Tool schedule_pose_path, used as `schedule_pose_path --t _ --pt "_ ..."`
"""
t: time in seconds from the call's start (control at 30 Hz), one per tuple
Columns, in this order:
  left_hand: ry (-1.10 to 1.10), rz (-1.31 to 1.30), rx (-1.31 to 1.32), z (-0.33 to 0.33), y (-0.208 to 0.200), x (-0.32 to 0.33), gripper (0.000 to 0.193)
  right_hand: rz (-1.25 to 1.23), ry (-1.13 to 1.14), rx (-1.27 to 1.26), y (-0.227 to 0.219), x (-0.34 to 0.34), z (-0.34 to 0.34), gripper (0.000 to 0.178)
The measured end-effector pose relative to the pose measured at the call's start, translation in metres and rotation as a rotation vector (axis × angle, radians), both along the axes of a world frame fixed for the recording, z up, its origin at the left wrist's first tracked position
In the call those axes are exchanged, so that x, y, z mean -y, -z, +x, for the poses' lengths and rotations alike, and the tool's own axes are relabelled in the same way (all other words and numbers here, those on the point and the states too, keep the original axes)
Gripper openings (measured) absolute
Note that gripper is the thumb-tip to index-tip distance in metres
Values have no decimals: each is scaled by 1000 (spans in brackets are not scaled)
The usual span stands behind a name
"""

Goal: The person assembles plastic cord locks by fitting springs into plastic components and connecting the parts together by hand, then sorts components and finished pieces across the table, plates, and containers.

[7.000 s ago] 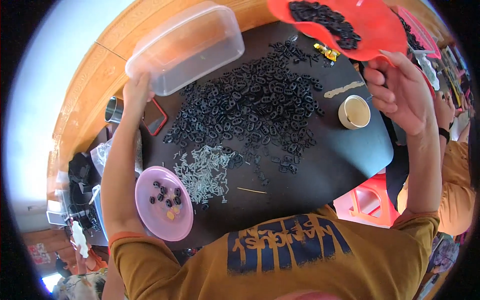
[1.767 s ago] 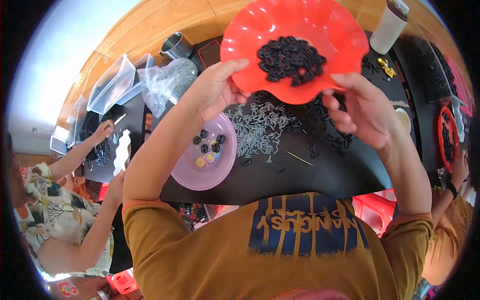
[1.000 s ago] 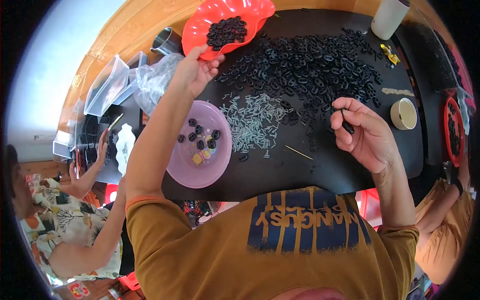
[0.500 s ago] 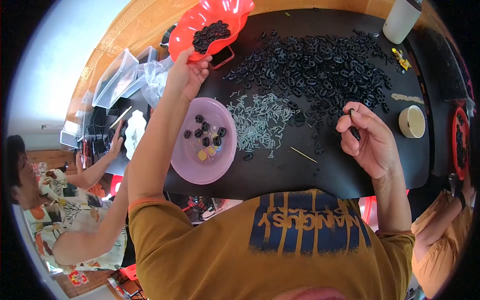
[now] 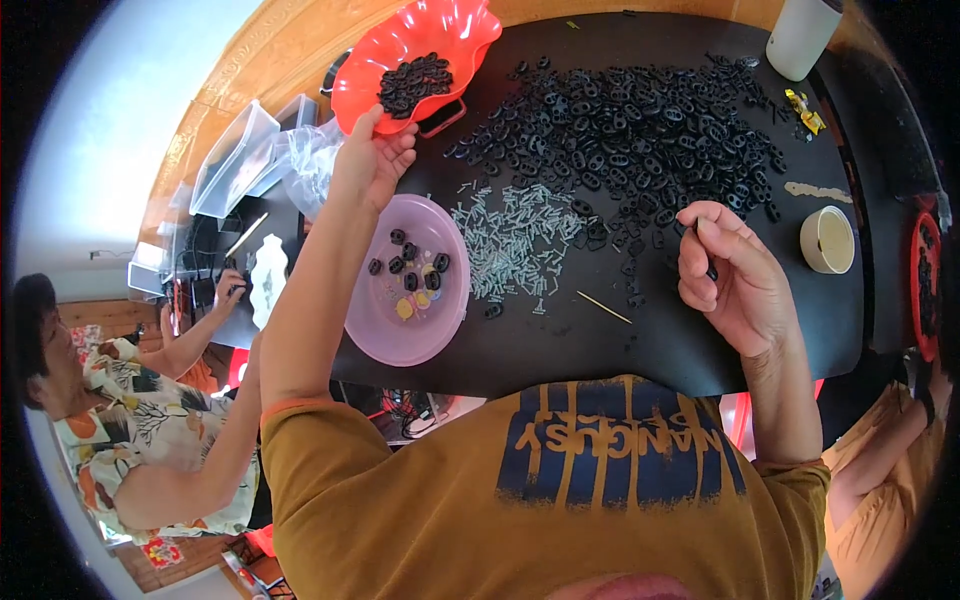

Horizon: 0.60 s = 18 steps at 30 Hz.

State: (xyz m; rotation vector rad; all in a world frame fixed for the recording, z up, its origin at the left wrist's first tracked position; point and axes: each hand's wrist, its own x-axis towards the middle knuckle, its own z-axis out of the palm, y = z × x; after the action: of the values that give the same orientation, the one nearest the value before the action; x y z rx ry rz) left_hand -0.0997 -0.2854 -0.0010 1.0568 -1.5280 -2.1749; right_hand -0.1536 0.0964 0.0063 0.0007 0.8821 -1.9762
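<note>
My left hand (image 5: 376,165) grips the near rim of a red wavy-edged bowl (image 5: 468,38), thumb over the edge and fingers below. Inside that bowl lies a heap of small black oval plastic pieces (image 5: 415,84). Over the right side of the table, my right hand (image 5: 745,275) is closed, with thumb and forefinger pinched together. A small black plastic piece (image 5: 711,270) shows within its curled fingers, mostly hidden. Between my arms spreads a pile of loose black two-holed oval pieces (image 5: 640,135), with many small silvery spring-like pieces (image 5: 515,245) nearer me.
A pink basin (image 5: 375,335) holding several black pieces stands beside my left forearm. A thin wooden stick (image 5: 604,307), a cream cup (image 5: 827,240) and a white canister (image 5: 803,40) are on the table. Co-workers sit left and right; clear plastic boxes (image 5: 235,160) stand at the left.
The red bowl and my left hand have shifted very slightly left. The fingers of my right hand have turned a little, hiding more of the black piece. The left co-worker's hand has moved.
</note>
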Motion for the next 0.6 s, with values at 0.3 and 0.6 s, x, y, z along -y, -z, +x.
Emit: schedule_pose_path --t 0.3,0.6 --pt "153 40 20 -8 19 7 37 53 -5 -83 -1 -5 5 28" --pt "65 -51 63 24 -5 -9 35 128 -36 -298 -3 -7 20 37"
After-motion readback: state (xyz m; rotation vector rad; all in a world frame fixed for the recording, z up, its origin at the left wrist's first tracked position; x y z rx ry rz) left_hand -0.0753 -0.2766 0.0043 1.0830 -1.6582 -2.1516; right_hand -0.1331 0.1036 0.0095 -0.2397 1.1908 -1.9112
